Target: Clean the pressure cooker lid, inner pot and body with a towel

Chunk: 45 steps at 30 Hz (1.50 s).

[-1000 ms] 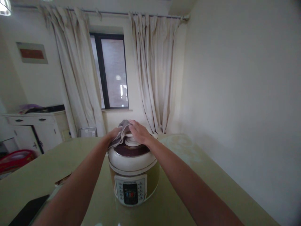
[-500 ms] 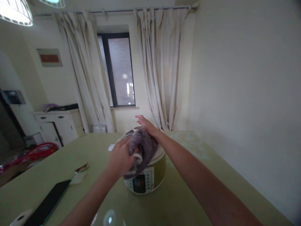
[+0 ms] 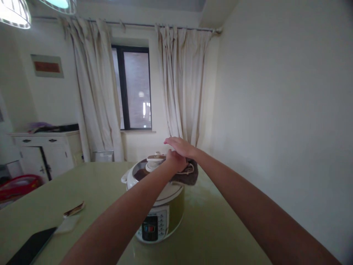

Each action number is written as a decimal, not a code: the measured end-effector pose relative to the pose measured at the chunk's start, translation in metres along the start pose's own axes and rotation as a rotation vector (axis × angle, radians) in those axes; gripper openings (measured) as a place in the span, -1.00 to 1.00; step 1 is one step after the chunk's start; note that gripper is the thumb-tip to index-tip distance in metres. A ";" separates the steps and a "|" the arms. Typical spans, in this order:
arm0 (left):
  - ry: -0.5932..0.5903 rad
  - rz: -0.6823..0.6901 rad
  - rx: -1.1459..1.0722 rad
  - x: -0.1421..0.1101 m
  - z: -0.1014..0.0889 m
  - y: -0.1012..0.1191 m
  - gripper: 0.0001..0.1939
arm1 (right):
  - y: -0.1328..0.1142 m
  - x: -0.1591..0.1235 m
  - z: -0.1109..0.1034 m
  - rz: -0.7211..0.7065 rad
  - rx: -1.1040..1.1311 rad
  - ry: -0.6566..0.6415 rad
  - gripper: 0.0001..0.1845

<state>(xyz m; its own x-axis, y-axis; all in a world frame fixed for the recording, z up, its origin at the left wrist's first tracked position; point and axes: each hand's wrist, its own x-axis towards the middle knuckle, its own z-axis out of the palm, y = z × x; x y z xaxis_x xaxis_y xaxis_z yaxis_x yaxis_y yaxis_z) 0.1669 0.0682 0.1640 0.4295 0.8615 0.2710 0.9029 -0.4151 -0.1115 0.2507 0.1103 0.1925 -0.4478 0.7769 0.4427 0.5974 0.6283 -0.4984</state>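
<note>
A white and olive-green electric pressure cooker (image 3: 176, 208) stands on the table, with its lid on and a control panel facing me. My left hand (image 3: 176, 161) reaches across the lid to its far right side, closed on a dark grey-brown cloth (image 3: 190, 177). The cloth hangs over the lid's right edge. Just above and beyond the left hand is my right hand (image 3: 180, 146), its fingers stretched out to the left and holding nothing I can see. The lid's knob (image 3: 156, 160) shows left of both hands. My left forearm hides part of the lid and panel.
On the pale green table (image 3: 104, 184), a dark flat object (image 3: 33, 244) lies at the near left. A small brown packet (image 3: 74, 209) and a whitish piece (image 3: 67, 224) lie beyond it. A wall (image 3: 275, 110) runs along the right, and a white cabinet (image 3: 59, 151) stands behind.
My left hand has carried the cloth from the cooker's front and middle to the right side of the lid, uncovering the knob. My right hand stays outstretched nearby. The view has shifted.
</note>
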 end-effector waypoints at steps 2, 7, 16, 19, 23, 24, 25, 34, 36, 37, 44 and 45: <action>-0.040 -0.122 0.008 0.020 0.003 -0.002 -0.61 | -0.005 -0.009 -0.006 0.029 -0.105 0.042 -0.48; -0.078 -0.251 0.006 0.040 0.000 0.004 -0.61 | -0.011 -0.031 -0.025 0.074 -0.324 0.092 -0.49; 0.096 0.121 -0.019 -0.073 0.004 -0.009 -0.65 | -0.011 -0.024 -0.022 0.101 -0.340 0.022 -0.53; 0.239 0.134 0.011 -0.112 0.020 -0.014 -0.73 | -0.030 -0.011 0.006 0.014 -0.297 -0.121 -0.51; 0.537 0.074 0.121 -0.146 0.041 -0.024 -0.81 | -0.059 -0.001 0.044 0.019 -0.519 -0.284 -0.35; 0.616 0.099 0.143 -0.155 0.046 -0.030 -0.79 | -0.064 0.001 0.051 0.037 -0.587 -0.284 -0.31; 0.695 0.148 0.154 -0.164 0.052 -0.037 -0.78 | -0.068 0.002 0.057 0.058 -0.636 -0.272 -0.29; 0.899 0.286 0.059 -0.253 0.194 -0.107 -0.61 | -0.068 0.001 0.087 0.159 -0.682 -0.111 -0.43; 0.870 0.294 0.030 -0.260 0.219 -0.108 -0.62 | -0.064 -0.001 0.087 0.130 -0.688 -0.093 -0.45; 0.850 0.296 0.005 -0.262 0.226 -0.107 -0.63 | -0.063 -0.002 0.086 0.117 -0.692 -0.091 -0.45; 0.800 0.202 -0.124 -0.264 0.229 -0.097 -0.63 | -0.059 0.000 0.080 0.081 -0.721 -0.105 -0.45; 0.814 0.202 -0.107 -0.265 0.229 -0.098 -0.61 | -0.059 0.000 0.080 0.080 -0.723 -0.105 -0.46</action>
<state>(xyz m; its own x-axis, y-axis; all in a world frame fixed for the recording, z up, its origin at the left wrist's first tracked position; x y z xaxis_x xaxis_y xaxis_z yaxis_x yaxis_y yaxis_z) -0.0316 -0.0519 -0.1161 0.3989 0.3051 0.8647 0.7862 -0.5992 -0.1512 0.1621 0.0763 0.1623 -0.4240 0.8419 0.3337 0.9044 0.4134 0.1062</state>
